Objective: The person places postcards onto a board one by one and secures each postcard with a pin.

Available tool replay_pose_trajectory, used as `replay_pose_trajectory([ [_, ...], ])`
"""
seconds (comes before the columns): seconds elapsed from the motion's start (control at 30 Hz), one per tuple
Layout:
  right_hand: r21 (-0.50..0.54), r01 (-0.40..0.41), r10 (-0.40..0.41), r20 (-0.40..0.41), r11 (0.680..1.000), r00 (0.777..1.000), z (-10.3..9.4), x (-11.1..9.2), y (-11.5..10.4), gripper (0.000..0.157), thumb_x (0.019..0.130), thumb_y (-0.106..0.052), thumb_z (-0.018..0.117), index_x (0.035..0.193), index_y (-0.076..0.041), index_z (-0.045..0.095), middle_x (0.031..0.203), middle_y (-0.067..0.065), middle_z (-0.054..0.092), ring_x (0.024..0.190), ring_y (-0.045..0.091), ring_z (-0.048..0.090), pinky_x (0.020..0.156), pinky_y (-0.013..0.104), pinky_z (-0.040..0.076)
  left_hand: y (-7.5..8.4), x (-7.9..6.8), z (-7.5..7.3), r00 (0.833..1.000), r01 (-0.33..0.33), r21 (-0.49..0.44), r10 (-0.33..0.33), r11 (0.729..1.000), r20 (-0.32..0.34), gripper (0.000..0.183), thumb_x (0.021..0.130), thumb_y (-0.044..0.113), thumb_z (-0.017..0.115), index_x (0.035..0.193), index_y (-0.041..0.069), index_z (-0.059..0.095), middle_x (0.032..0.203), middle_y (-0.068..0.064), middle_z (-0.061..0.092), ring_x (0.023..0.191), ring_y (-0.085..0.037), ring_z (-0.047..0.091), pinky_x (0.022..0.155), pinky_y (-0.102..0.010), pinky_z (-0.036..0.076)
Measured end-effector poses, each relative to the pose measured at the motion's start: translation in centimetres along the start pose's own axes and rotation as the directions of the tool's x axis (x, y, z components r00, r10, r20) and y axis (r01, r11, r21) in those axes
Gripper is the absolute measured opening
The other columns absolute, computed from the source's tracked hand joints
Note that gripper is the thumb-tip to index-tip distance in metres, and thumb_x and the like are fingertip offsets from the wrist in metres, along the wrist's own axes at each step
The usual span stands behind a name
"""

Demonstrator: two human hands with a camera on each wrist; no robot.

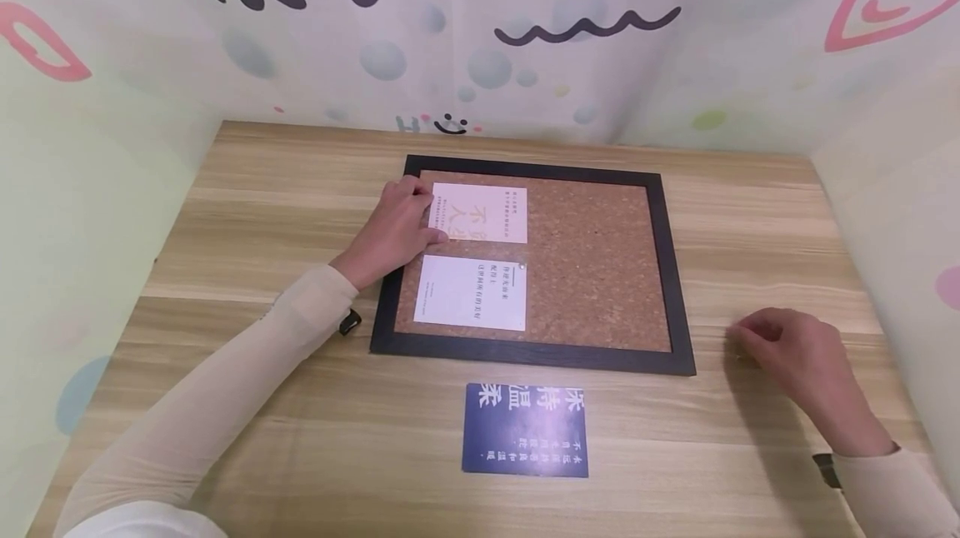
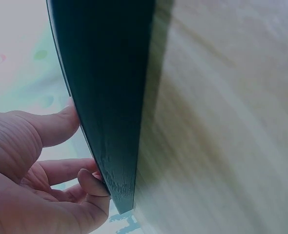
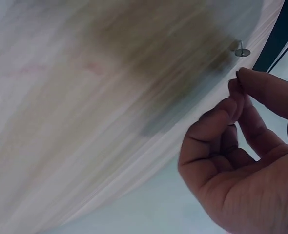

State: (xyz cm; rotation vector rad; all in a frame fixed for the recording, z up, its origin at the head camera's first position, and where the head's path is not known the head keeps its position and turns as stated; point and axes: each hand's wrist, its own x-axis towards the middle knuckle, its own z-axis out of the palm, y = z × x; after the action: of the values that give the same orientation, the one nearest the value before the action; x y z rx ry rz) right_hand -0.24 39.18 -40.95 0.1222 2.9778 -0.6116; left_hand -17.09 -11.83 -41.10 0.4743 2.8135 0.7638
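The left hand [image 1: 392, 230] lies over the board's [image 1: 600, 263] left edge, its thumb and fingertips resting on the pink card [image 1: 487, 209]; its grip is loose, clasping nothing. That card lies on the cork, beside the black frame's left side. The white card [image 1: 468, 295] sits just nearer the person, a tack [image 1: 522, 266] at its upper right corner. Right of the board, the right hand [image 1: 806, 376] curls low over the desk [image 1: 750, 230], fingertips together (I cannot tell whether its grip pinches anything), near a loose tack [image 3: 242, 52]. The blue card [image 1: 525, 430] lies before the board.
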Motion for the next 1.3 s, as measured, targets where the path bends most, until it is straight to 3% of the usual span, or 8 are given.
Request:
replay_pose_trajectory([
  [0.17,0.025,0.086,-0.082,-0.13,0.996,0.988,0.3,0.2,-0.6,0.008,0.097,-0.006,0.083,0.101,0.001,0.082,0.09,0.013,0.079,0.071,-0.002,0.056,0.06,0.015,0.044,0.1,0.0,-0.1,1.0,-0.01,0.007,0.01,1.0,-0.003,0.06,0.1,0.018,0.085,0.144,-0.015,0.063,0.158,-0.025,0.047,0.136,-0.04,0.043,0.111,-0.049,0.044],
  [0.33,0.055,0.13,-0.117,-0.197,0.99,0.973,0.4,0.3,-1.4,0.006,0.095,-0.005,0.085,0.1,-0.001,0.083,0.087,0.011,0.077,0.071,-0.005,0.054,0.06,0.013,0.043,0.1,0.1,-0.1,1.0,-0.012,0.009,0.012,1.0,-0.004,0.059,0.098,0.019,0.087,0.142,-0.015,0.064,0.157,-0.025,0.047,0.136,-0.04,0.043,0.112,-0.048,0.044],
  [0.9,0.118,0.232,-0.186,-0.309,0.966,0.933,0.9,1.0,-4.1,0.011,0.091,0.001,0.088,0.1,-0.006,0.084,0.089,0.007,0.075,0.075,-0.01,0.054,0.064,0.007,0.043,-0.2,-0.1,-0.1,1.0,-0.019,-0.022,0.019,1.0,0.004,0.054,0.1,0.018,0.084,0.14,-0.014,0.066,0.157,-0.024,0.047,0.137,-0.04,0.042,0.114,-0.05,0.043],
  [1.3,0.155,0.372,-0.295,-0.372,0.915,0.88,1.4,2.5,-6.7,0.015,0.089,0.008,0.088,0.099,-0.002,0.083,0.09,0.008,0.074,0.083,-0.014,0.055,0.075,0.003,0.045,-0.2,-0.2,-0.1,1.0,-0.019,-0.026,0.019,0.999,-0.004,0.052,0.099,0.018,0.085,0.138,-0.013,0.068,0.158,-0.023,0.047,0.136,-0.038,0.042,0.112,-0.048,0.044],
])
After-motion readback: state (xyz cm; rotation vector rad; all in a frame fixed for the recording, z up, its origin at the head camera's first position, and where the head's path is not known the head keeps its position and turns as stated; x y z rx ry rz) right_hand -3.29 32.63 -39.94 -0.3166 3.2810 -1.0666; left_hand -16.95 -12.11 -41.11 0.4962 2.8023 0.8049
